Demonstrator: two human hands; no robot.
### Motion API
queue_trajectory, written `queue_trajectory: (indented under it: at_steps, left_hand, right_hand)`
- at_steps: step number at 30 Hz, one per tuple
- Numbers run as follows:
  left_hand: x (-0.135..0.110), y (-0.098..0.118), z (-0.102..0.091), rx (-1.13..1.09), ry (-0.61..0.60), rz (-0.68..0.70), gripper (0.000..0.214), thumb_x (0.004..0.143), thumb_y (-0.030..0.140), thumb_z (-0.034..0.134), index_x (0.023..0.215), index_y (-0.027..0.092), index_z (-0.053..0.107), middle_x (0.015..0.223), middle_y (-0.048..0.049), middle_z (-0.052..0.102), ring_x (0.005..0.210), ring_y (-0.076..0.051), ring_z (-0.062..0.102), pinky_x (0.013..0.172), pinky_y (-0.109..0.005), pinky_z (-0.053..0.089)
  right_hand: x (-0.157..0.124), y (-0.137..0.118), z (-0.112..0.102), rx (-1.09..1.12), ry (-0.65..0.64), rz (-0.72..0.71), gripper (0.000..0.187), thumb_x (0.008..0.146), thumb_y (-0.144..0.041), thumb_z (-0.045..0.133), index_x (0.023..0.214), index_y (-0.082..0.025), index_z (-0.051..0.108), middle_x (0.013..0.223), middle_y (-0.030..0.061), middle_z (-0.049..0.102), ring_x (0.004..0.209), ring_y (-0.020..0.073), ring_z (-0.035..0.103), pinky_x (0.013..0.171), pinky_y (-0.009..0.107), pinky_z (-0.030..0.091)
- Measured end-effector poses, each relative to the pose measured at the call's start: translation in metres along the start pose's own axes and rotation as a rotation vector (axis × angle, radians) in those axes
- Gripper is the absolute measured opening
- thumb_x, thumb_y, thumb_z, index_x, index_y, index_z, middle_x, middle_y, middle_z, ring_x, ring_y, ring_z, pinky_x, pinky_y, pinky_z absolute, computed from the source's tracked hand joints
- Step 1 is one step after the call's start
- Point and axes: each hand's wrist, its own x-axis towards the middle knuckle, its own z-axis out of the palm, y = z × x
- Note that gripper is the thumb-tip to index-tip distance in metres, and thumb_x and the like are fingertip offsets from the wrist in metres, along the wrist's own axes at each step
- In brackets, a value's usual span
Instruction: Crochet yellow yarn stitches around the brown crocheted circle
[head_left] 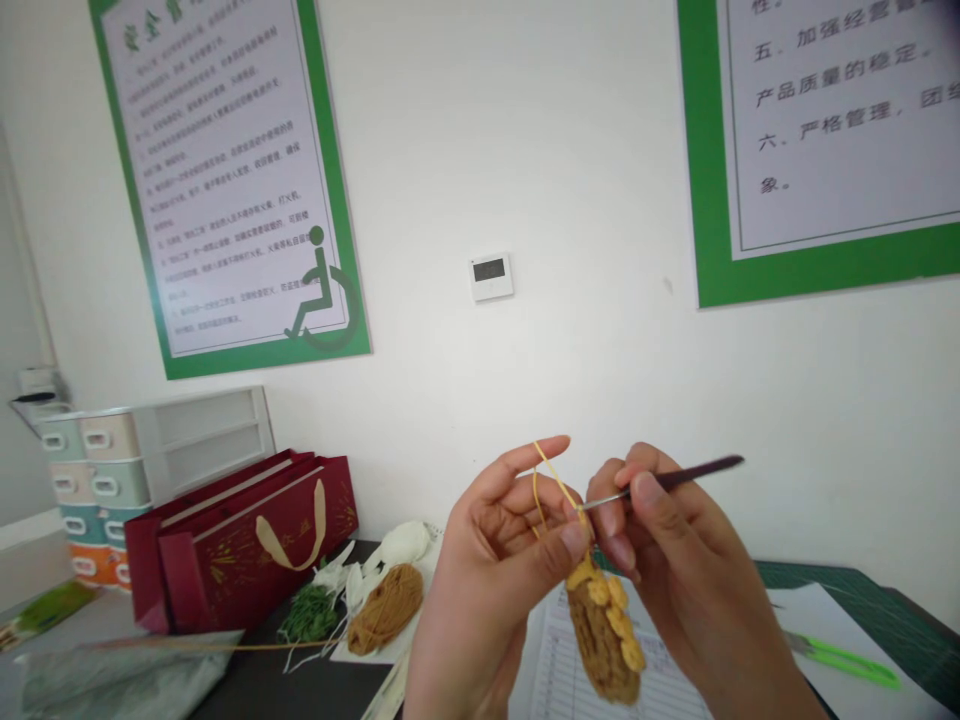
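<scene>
Pinching crochet piece (604, 642), hook (679, 474); bags (238, 545) behind

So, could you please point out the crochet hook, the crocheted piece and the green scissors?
crochet hook (690, 472), head view, on its dark handle.
crocheted piece (598, 642), head view, on its brown body.
green scissors (855, 662), head view, on a handle.

Two hands in view: left hand (487, 560), right hand (675, 560). One crochet hook (675, 477). One crocheted piece (606, 630), brown with yellow bumps. One yellow yarn strand (551, 470). Two green-bordered wall sheets: left poster (225, 180), right poster (825, 130). One white wall unit (491, 276). Red gift bags (240, 550): two, as far as can be told. Two yarn balls on the desk (300, 690): brown ball (386, 605), white ball (405, 545). One pair of green scissors (844, 658). One drawer unit (150, 440); drawer count unclear.
</scene>
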Motion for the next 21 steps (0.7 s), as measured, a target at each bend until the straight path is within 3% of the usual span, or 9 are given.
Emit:
queue_trajectory:
  at_steps: [3, 6, 21]
  left_hand:
    - [-0.003, 0.0, 0.009, 0.046, 0.085, 0.045, 0.047, 0.079, 0.013, 0.085, 0.123, 0.019, 0.07, 0.081, -0.002, 0.07, 0.076, -0.013, 0.065, 0.076, -0.025, 0.053]
    - [-0.005, 0.0, 0.017, 0.054, 0.134, 0.061, 0.046, 0.078, 0.012, 0.084, 0.121, 0.019, 0.07, 0.08, -0.0011, 0.072, 0.075, -0.011, 0.066, 0.073, -0.021, 0.052]
    - [-0.003, -0.005, 0.024, 0.003, 0.22, 0.063, 0.046, 0.074, 0.013, 0.087, 0.117, 0.018, 0.073, 0.077, -0.0017, 0.073, 0.072, -0.012, 0.067, 0.077, -0.024, 0.054]
  right_hand:
    - [0.0, 0.003, -0.001, -0.155, -0.019, -0.127, 0.008, 0.094, -0.028, 0.072, 0.088, -0.025, 0.067, 0.089, -0.0014, 0.067, 0.072, 0.0069, 0.062, 0.063, 0.015, 0.052]
    - [-0.001, 0.003, -0.002, -0.267, 0.01, -0.25, 0.004, 0.095, -0.025, 0.071, 0.092, -0.027, 0.069, 0.098, 0.0001, 0.072, 0.088, 0.0096, 0.069, 0.074, 0.017, 0.058]
    - [-0.002, 0.004, -0.004, -0.357, 0.115, -0.297, 0.002, 0.097, -0.025, 0.068, 0.095, -0.025, 0.068, 0.091, -0.0014, 0.073, 0.081, 0.0071, 0.07, 0.074, 0.015, 0.058]
